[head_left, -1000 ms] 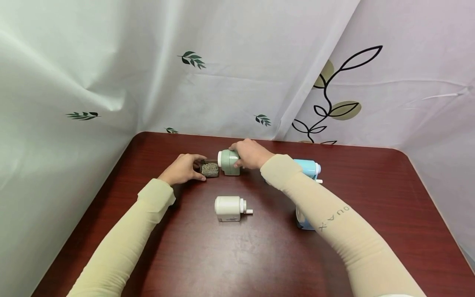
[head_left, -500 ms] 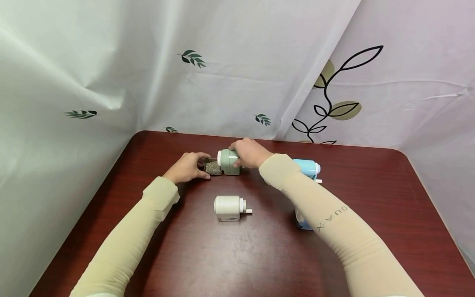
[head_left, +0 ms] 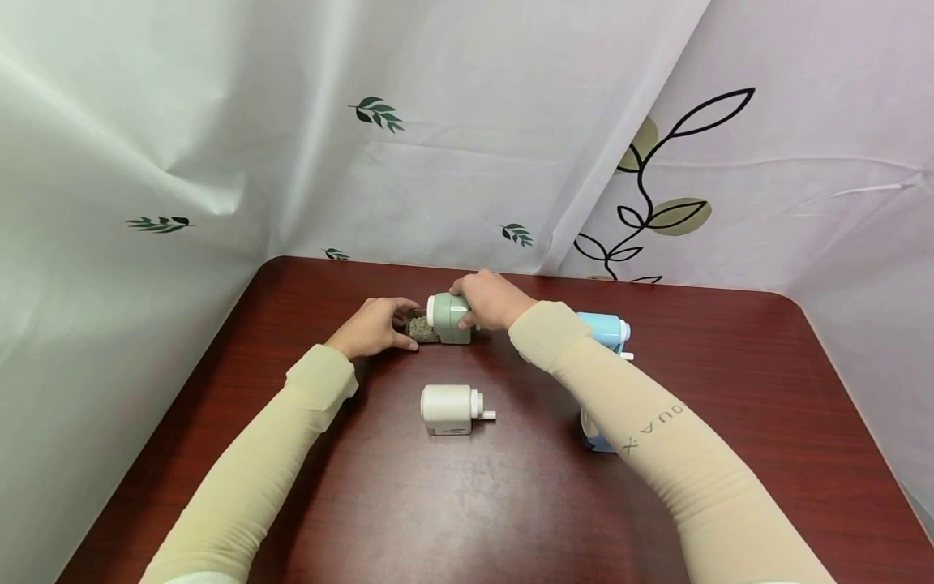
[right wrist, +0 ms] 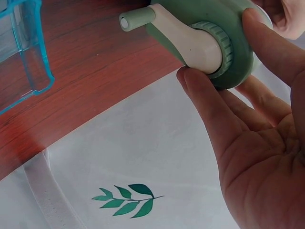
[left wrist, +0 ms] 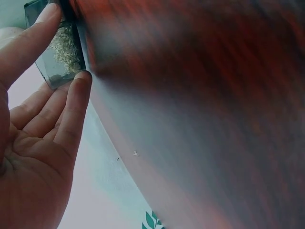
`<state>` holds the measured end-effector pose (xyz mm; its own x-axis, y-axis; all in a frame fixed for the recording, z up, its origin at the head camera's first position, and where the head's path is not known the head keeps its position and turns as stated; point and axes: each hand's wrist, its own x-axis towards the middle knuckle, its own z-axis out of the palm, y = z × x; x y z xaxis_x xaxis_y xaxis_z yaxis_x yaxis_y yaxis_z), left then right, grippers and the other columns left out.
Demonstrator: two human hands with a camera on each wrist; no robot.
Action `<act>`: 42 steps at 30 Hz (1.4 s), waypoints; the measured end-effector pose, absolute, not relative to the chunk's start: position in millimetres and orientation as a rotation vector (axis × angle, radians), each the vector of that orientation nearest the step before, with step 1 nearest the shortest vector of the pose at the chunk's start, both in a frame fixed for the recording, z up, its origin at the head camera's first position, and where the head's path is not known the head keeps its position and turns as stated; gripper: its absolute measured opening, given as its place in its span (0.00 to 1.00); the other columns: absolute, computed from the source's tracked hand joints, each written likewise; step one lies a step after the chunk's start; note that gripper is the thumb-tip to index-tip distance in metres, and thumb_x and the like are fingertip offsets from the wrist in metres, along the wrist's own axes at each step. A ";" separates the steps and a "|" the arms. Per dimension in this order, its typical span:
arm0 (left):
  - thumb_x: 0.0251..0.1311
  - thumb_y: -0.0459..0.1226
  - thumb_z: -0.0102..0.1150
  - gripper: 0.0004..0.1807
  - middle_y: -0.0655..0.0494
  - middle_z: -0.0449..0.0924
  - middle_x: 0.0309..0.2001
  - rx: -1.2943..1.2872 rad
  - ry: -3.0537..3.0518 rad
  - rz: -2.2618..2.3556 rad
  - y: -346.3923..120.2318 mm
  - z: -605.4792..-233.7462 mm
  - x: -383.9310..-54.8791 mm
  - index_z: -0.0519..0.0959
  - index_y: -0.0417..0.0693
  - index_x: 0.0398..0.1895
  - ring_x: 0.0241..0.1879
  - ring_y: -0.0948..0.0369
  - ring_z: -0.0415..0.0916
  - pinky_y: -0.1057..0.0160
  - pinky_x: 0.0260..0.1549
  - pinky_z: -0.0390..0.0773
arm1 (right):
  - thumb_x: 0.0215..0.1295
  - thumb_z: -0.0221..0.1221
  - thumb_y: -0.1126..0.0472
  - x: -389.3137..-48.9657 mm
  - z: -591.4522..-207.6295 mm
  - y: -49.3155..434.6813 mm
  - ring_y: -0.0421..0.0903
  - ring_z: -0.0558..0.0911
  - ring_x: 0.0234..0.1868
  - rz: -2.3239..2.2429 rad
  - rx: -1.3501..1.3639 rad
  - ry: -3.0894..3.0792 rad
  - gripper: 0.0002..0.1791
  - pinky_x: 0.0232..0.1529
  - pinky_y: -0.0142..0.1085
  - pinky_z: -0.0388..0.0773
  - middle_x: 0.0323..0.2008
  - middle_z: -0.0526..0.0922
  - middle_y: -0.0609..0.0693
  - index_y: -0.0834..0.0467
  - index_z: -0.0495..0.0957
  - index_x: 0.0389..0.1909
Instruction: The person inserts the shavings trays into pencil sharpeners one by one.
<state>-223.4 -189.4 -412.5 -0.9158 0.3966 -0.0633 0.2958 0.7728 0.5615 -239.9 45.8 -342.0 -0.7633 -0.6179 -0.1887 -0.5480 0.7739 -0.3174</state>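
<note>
A green crank pencil sharpener (head_left: 454, 318) stands toward the back of the table. My right hand (head_left: 490, 300) holds it by the crank end, thumb and fingers around its body; the cream crank arm (right wrist: 202, 50) shows in the right wrist view. At its other side, my left hand (head_left: 374, 326) pinches a clear shavings drawer (left wrist: 66, 55) between thumb and fingers. Pale shavings (head_left: 419, 328) fill the drawer, whose right end now meets the sharpener's base and is partly hidden there.
A white crank sharpener (head_left: 447, 409) lies nearer the front. Behind my right forearm are a light blue sharpener (head_left: 604, 329) and a blue-and-white thing (head_left: 597, 438), both partly hidden. White patterned cloth (head_left: 438, 186) hangs along the table's back edge.
My left hand has moved right with the drawer, bringing it up to and partly into the sharpener's base. My right hand and the green sharpener have stayed nearly still.
</note>
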 end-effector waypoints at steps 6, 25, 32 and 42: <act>0.46 0.36 0.81 0.37 0.41 0.82 0.53 0.559 2.787 0.835 -187.3 -412.8 -224.8 0.76 0.36 0.62 0.48 0.49 0.83 0.52 0.49 0.82 | 0.60 0.72 0.57 -239.6 -340.9 46.1 0.52 0.79 0.58 -0.352 -0.899 2.682 0.33 0.59 0.41 0.74 0.59 0.81 0.56 0.62 0.76 0.65; 0.46 0.36 0.81 0.39 0.40 0.81 0.56 0.563 2.766 0.844 -178.1 -412.9 -228.7 0.74 0.34 0.63 0.49 0.48 0.83 0.53 0.50 0.81 | 0.58 0.73 0.57 -241.0 -342.5 45.2 0.50 0.80 0.55 -0.366 -0.896 2.685 0.33 0.58 0.40 0.75 0.59 0.81 0.56 0.63 0.76 0.64; 0.47 0.36 0.80 0.40 0.40 0.81 0.56 0.555 2.757 0.837 -175.1 -413.0 -229.8 0.74 0.33 0.64 0.50 0.48 0.82 0.53 0.51 0.81 | 0.59 0.73 0.57 -242.2 -343.1 45.7 0.50 0.80 0.55 -0.366 -0.888 2.684 0.33 0.58 0.40 0.75 0.59 0.81 0.56 0.62 0.76 0.64; 0.48 0.37 0.80 0.40 0.43 0.83 0.52 0.548 2.747 0.818 -167.5 -410.0 -229.6 0.73 0.34 0.64 0.50 0.51 0.82 0.54 0.50 0.81 | 0.59 0.72 0.57 -241.5 -342.7 46.6 0.50 0.80 0.54 -0.370 -0.897 2.681 0.33 0.56 0.39 0.75 0.59 0.81 0.55 0.62 0.76 0.64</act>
<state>-229.6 -167.5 -410.0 -0.9055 0.4111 -0.1048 0.2869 0.7753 0.5627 -241.5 46.6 -342.7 -0.7646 -0.6162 -0.1891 -0.5418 0.7733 -0.3292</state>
